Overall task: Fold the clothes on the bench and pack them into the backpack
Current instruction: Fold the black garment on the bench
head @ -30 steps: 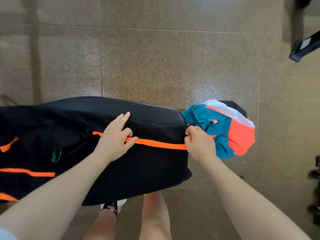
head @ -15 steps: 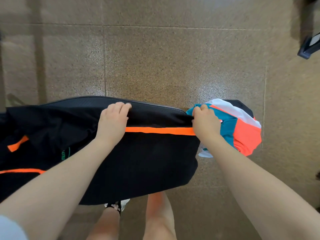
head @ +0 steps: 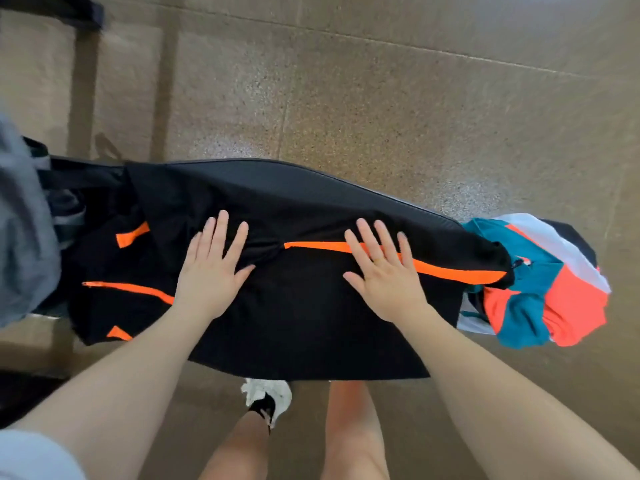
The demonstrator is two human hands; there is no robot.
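Both hands are lying flat on the black garment [head: 294, 306] spread along the bench [head: 346, 181], which is running from the middle left of the frame toward the middle right. The left hand [head: 211, 271] is resting palm down near the centre of the frame, fingers straight and slightly spread, thumb angled out to the right; it is gripping nothing, only pressing on the cloth. The right hand [head: 384, 275] is lying just right of centre in the same manner, fingers straight and fanned, palm down, crossing the long orange stripe [head: 450, 271] that is running toward the right end of the garment; it is likewise holding nothing. Shorter orange stripes are showing at the left part of the garment, where the cloth is bunching. The garment's near edge is hanging over the bench's front side at lower centre. A teal, orange and white garment [head: 547, 292] is sitting crumpled at the right end of the bench, touching the black one's end. A grey backpack [head: 24, 237] is appearing at the left edge of the frame, partly cut off and blurred. Speckled brown floor tiles [head: 381, 98] are filling the upper frame; the person's legs and a white shoe [head: 266, 396] are showing at the bottom centre
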